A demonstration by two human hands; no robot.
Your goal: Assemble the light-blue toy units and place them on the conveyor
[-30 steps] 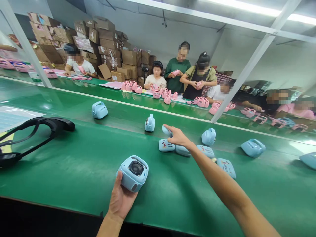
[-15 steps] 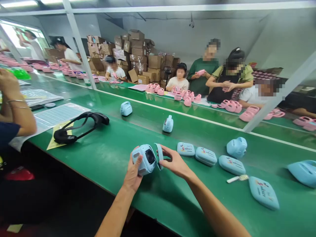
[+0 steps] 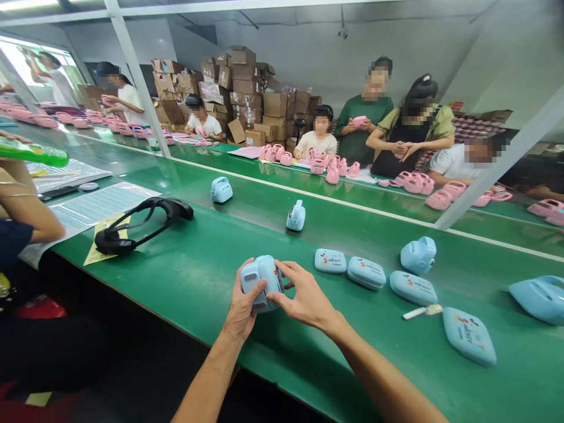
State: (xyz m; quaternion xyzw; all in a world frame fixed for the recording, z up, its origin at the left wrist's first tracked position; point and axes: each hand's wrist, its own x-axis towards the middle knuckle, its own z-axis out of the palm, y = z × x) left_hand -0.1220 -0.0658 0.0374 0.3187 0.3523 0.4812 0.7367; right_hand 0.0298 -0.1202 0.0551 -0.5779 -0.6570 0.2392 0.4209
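Observation:
My left hand (image 3: 241, 306) is wrapped round a light-blue plastic housing (image 3: 252, 277), holding it above the green bench. A matching blue cover (image 3: 272, 275) with a printed picture now sits against the housing's front. The fingers of my right hand (image 3: 306, 295) grip that cover by its right edge, the thumb on its lower part. Whether cover and housing are fastened together I cannot tell. To the right lie several blue covers (image 3: 413, 287) with Mickey prints, one of them (image 3: 469, 336) nearest the bench's front. A white-handled brush-like tool (image 3: 416, 313) lies between them.
Blue housings with handles stand farther back (image 3: 221, 190), (image 3: 296, 215) and to the right (image 3: 418, 255). A black headset (image 3: 143, 226) and printed sheets (image 3: 108, 202) lie at left, beside a co-worker's arm (image 3: 33, 205). Across the bench, co-workers handle pink parts (image 3: 414, 182). A slanting white post (image 3: 497, 161) rises at right.
The cover in my right hand has moved left onto the housing's front, hiding its dark round part. My left hand has turned the housing. At left, a co-worker's green object has come lower.

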